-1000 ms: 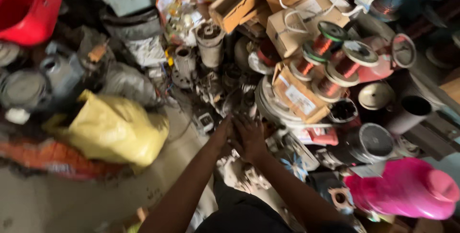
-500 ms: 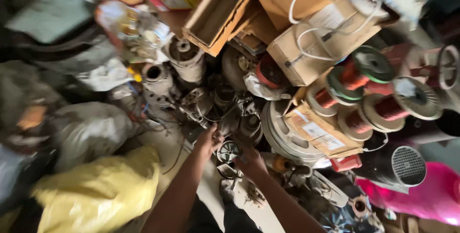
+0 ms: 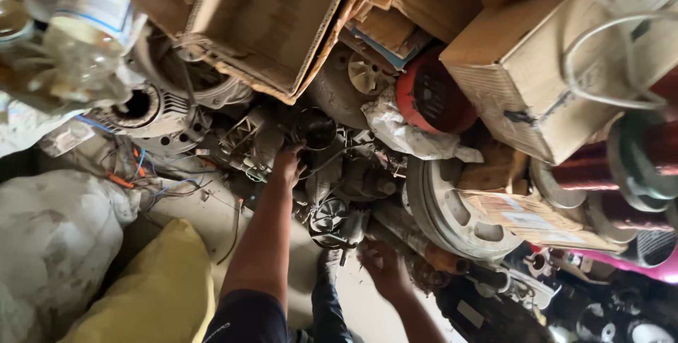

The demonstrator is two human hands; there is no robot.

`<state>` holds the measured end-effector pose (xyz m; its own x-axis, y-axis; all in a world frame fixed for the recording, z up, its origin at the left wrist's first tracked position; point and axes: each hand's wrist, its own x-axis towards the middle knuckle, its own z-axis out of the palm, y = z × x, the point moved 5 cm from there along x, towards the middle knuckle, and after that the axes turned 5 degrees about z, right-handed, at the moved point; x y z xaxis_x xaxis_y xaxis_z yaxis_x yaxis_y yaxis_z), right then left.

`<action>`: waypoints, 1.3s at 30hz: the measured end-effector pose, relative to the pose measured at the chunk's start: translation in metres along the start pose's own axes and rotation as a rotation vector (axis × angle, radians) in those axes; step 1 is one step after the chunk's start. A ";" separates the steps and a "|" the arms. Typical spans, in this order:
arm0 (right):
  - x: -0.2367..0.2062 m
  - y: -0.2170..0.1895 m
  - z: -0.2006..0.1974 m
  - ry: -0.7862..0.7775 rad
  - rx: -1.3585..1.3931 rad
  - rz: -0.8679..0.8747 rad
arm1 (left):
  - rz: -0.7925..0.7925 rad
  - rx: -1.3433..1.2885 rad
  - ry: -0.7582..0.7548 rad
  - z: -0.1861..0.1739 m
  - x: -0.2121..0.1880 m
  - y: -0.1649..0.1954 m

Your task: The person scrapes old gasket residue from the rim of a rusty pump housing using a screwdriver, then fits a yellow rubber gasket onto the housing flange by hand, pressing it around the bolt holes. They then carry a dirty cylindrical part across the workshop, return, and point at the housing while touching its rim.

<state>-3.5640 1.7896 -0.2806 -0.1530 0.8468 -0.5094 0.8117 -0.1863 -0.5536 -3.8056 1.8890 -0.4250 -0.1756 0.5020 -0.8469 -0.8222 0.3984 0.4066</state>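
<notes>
My left hand point(image 3: 287, 165) reaches far into a heap of old motor parts, its fingertips buried among dark metal pieces just below a round black housing point(image 3: 315, 130). What the fingers grip is hidden. My right hand point(image 3: 385, 269) lies lower, palm up with its fingers apart, beside a small grey fan-shaped motor part point(image 3: 332, 217) and a rusty shaft point(image 3: 395, 224). Nothing shows in its palm.
A large silver pulley wheel point(image 3: 445, 209) leans at the right of my hands. Cardboard boxes point(image 3: 275, 18) overhang the heap. A red round cover point(image 3: 431, 99), copper wire spools point(image 3: 600, 173), a motor stator point(image 3: 145, 110), a yellow bag point(image 3: 159, 293) and a white sack point(image 3: 49, 244) crowd the floor.
The view has closed in on the heap. My left hand has pushed further up into the parts, while my right hand has dropped away from it, lower and to the right.
</notes>
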 end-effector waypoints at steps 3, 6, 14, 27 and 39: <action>0.040 -0.010 0.001 -0.122 0.433 0.261 | -0.026 -0.121 -0.106 0.004 0.008 -0.001; 0.062 -0.026 -0.010 -0.045 0.540 0.107 | -0.012 -0.095 -0.117 0.000 0.007 -0.003; 0.035 -0.017 -0.021 0.065 0.436 -0.072 | 0.138 0.233 -0.004 0.011 -0.011 0.000; -0.082 0.081 -0.028 0.146 0.453 -0.031 | 0.269 0.608 -0.067 -0.025 -0.104 -0.024; -0.313 0.255 -0.267 0.360 1.006 -0.472 | -0.242 0.645 -0.901 0.179 -0.352 -0.315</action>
<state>-3.1583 1.6098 -0.0863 -0.0206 0.9997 0.0135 -0.1210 0.0109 -0.9926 -3.3884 1.7244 -0.1934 0.6182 0.6240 -0.4780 -0.3037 0.7505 0.5870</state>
